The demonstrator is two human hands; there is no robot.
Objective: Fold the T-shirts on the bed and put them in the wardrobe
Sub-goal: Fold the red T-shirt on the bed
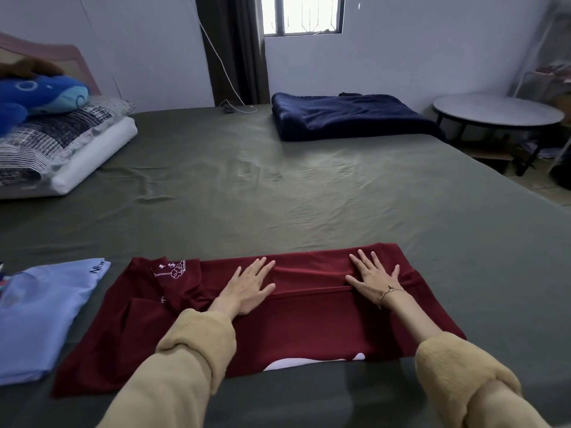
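Note:
A dark red T-shirt with white print lies partly folded on the grey-green bed sheet, near the front edge. My left hand presses flat on its middle with straight fingers. My right hand lies flat on the right part of the shirt, fingers spread across a fold line. A light blue T-shirt lies folded on the bed to the left of the red one.
A folded navy blanket sits at the far side of the bed. Stacked pillows with a blue plush toy lie at the left. A round table stands off the bed's right side.

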